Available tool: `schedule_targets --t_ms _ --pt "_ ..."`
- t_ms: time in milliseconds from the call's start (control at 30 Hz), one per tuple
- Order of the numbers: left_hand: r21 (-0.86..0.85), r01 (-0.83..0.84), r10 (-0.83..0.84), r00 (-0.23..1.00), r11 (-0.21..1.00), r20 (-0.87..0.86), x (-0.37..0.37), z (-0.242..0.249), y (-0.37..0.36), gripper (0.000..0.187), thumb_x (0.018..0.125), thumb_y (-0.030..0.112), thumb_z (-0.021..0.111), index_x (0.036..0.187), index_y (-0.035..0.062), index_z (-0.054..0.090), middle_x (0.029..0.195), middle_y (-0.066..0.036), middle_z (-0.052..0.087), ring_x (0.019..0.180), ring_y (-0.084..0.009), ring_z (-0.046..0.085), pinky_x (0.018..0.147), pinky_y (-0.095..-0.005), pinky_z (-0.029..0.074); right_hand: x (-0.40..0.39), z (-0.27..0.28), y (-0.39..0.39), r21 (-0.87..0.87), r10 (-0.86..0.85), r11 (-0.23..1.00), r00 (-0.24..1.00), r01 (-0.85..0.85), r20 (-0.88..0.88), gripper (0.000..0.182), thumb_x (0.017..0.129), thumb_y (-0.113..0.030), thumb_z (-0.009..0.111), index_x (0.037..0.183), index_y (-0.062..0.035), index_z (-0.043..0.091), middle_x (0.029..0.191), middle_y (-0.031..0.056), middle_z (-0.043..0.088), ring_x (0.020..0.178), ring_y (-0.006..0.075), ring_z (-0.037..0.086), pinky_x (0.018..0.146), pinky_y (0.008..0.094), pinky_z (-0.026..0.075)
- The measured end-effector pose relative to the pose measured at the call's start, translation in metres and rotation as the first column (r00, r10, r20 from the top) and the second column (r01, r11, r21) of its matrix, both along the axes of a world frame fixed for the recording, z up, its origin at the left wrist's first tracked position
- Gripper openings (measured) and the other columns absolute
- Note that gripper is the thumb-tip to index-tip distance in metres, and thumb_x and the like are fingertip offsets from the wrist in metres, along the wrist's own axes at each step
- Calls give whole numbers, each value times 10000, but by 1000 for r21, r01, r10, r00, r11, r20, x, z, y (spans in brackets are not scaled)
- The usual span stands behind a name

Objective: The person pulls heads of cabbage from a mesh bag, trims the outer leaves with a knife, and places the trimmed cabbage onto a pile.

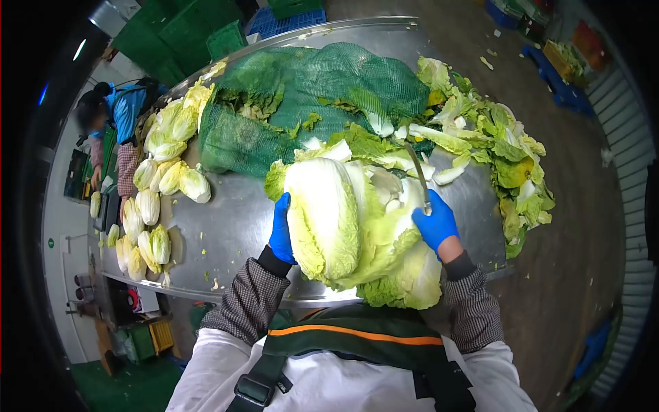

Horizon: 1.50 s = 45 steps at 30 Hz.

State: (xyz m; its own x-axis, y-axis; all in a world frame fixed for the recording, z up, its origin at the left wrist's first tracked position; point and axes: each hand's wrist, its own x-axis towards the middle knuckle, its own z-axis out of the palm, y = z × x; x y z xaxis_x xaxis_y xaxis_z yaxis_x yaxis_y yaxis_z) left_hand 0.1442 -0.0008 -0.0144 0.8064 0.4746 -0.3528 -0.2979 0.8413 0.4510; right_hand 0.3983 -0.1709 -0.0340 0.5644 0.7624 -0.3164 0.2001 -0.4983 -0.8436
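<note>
A large pale napa cabbage (322,213) lies on the metal table close to my body, with loose outer leaves (388,237) spread to its right. My left hand (281,230), in a blue glove, presses against the cabbage's left side; its fingers are partly hidden. My right hand (436,218), also gloved in blue, is closed around the handle end of a curved knife (417,168) at the right of the leaves. The blade points up and away from me. More leaves hang over the near table edge.
Green mesh netting (329,75) covers the far middle of the metal table (226,237). Trimmed cabbages (149,206) line the left side. Leaf scraps (508,151) heap along the right edge. Another person (123,117) stands at the far left, beyond the cabbages.
</note>
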Motion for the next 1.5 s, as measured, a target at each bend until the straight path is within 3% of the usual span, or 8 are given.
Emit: schedule_targets --t_ms 133,400,767,867,1000,1133,1233,1500 --pt "22 50 -49 997 998 -51 5 7 -1 685 880 511 510 1385 64 384 1315 -157 509 1144 -301 544 1013 -429 413 -21 31 5 25 50 996 796 -81 603 744 753 -422 720 1383 -177 410 1035 188 599 797 268 627 720 363 508" --pt "510 205 7 924 835 -382 39 61 -21 517 848 219 653 1274 -8 468 1102 -72 607 947 -159 604 851 -291 486 -28 12 28 482 220 875 845 51 -488 736 790 -261 750 1377 -20 377 1189 88 578 1032 147 577 888 290 473" --pt "773 239 334 799 588 -501 -25 92 17 609 735 -28 613 1318 9 438 1184 -92 553 1057 -176 545 923 -298 455 -18 -33 -6 462 183 718 500 520 -847 506 881 -138 611 1322 -4 404 1180 92 568 1015 199 599 904 319 504" --pt "718 688 570 633 -105 -524 -60 52 60 774 772 74 689 1438 65 294 1371 -135 427 1275 -248 397 1061 -369 318 -8 -28 -13 514 115 730 661 450 -742 497 869 -128 632 1305 3 432 1163 95 578 1008 176 592 856 295 507" --pt "582 458 -148 853 671 -500 12 55 14 853 834 224 663 1488 83 134 1416 -139 369 1278 -213 378 1023 -333 355 -25 -3 11 454 150 872 783 182 -603 578 815 -104 708 1314 -3 434 1178 85 575 1044 154 566 895 283 480" --pt "569 247 -83 951 784 -298 42 41 -20 747 805 177 697 1409 18 287 1320 -101 461 1192 -205 469 1015 -347 374 -51 21 30 445 164 894 959 -46 -230 705 776 -342 736 1342 -50 434 1215 123 566 1023 206 594 893 326 477" --pt "692 180 86 940 699 -332 37 23 -25 807 746 184 759 1394 17 308 1328 -119 455 1212 -219 458 1022 -358 371 -46 35 26 225 185 945 956 -236 227 764 751 -514 672 1352 -105 438 1216 165 568 1015 305 605 886 376 475" --pt "901 208 312 888 380 -337 34 12 -28 939 652 266 837 1395 22 317 1307 -131 479 1199 -234 477 1021 -359 375 -61 58 34 50 164 982 948 -184 274 583 729 -330 634 1234 -72 503 1059 220 612 900 382 617 816 436 495"
